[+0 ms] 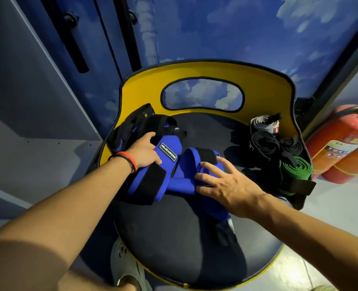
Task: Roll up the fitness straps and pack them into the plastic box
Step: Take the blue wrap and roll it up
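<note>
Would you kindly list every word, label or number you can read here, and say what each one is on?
"BLIZZSTAR", as best it reads, on the label of the blue strap.
A small yellow-green mark, perhaps "G", on the black strap: too small to be sure.
Labels on the fire extinguishers: blurred, unreadable.
Pink mark on the grey roll: unreadable.

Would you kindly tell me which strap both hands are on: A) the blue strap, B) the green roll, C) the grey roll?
A: the left hand grips the blue strap at one fold, and the right hand rests on another with its fingers spread.
</note>
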{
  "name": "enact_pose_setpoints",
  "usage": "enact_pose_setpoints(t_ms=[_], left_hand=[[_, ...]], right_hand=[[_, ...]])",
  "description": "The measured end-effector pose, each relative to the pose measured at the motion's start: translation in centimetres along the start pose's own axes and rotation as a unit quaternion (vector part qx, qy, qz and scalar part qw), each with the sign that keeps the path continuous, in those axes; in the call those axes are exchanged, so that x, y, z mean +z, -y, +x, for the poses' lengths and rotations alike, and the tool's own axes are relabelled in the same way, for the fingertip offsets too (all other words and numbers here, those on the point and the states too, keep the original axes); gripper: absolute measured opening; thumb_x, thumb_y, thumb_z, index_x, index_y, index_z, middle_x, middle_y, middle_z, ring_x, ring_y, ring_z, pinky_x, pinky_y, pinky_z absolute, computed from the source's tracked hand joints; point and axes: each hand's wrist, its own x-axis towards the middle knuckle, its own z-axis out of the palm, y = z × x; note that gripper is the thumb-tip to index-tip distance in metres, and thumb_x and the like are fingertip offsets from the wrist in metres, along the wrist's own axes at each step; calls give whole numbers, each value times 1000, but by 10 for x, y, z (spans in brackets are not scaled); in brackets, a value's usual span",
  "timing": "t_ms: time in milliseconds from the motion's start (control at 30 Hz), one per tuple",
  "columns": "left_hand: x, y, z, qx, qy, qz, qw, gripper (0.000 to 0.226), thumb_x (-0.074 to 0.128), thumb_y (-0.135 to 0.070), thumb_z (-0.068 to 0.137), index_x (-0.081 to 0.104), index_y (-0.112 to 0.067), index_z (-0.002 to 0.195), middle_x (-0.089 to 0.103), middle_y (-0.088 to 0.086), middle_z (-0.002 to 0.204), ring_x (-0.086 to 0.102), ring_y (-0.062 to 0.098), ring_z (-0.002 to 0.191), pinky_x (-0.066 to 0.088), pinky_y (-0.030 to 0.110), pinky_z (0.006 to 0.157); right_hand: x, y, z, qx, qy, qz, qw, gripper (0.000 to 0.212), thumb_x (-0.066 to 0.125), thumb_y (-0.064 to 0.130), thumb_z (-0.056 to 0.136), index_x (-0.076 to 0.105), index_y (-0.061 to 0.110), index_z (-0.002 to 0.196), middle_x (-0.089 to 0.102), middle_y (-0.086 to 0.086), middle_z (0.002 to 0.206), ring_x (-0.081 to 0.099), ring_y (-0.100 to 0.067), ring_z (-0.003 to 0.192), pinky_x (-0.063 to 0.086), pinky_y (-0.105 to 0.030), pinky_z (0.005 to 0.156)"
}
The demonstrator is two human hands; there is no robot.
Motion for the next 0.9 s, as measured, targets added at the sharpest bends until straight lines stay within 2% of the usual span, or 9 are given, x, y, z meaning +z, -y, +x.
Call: enact_pose_setpoints(t_ms=[133,233,333,400,500,600,733,833,900], left_hand=[[-2,-12,-10,11,24,-63,998,47,65,13,80,68,-15,119,75,9,104,69,30,105,55,48,98],[-7,-22,-21,6,67,-122,990,25,62,1,90,75,-16,103,78,7,100,72,28,101,58,40,91],[-11,-29,-29,13,110,-159,981,20,58,-6,98,74,-18,102,79,7,100,73,24,98,58,36,89],[-13,-32,-33,31,100,-174,979,23,57,-6,99,72,-22,104,78,5,101,74,21,96,59,36,88],[-16,-38,-38,73,59,-227,969,29,57,-1,99,69,-21,115,75,9,113,72,25,105,57,43,94],[-19,-49,-46,108,19,-275,955,28,56,2,98,69,-19,111,76,9,111,72,27,106,57,43,95],[-19,-67,-63,138,-18,-310,940,22,60,-1,98,66,-11,117,76,13,110,73,27,102,59,43,90],[-16,-70,-73,151,-59,-310,937,30,58,9,94,63,-12,114,74,12,110,73,27,101,61,43,86],[-13,-66,-78,145,-75,-315,935,43,54,18,84,62,-18,106,74,11,108,71,31,101,58,52,90]], right_hand=[[-1,1,-5,-12,-25,-20,999,61,71,14,80,60,36,136,43,-8,147,35,-39,144,16,-66,121],[0,-3,-9,-18,-83,-20,996,44,76,15,74,73,30,115,54,-7,136,48,-38,135,26,-65,117],[-10,-13,-13,-15,-172,10,985,21,59,20,86,72,29,100,63,0,114,55,-31,125,19,-58,118],[-22,-23,-17,12,-187,67,980,12,62,31,82,65,31,93,66,8,96,57,-24,120,18,-53,116],[-40,-34,-22,89,-196,210,954,23,66,48,79,63,31,95,67,13,94,57,-15,115,15,-45,117],[-64,-34,-32,162,-235,379,880,21,67,48,90,64,28,98,66,15,90,60,-3,96,24,-37,117],[-85,-31,-48,195,-247,575,755,13,76,26,91,66,20,95,71,4,87,68,-15,82,56,-38,76],[-94,-34,-55,187,-240,715,629,13,67,1,94,63,5,105,75,-9,95,70,-22,81,59,-35,74],[-99,-38,-58,192,-241,752,583,16,62,-6,94,61,3,108,75,-12,94,69,-23,82,58,-32,74]])
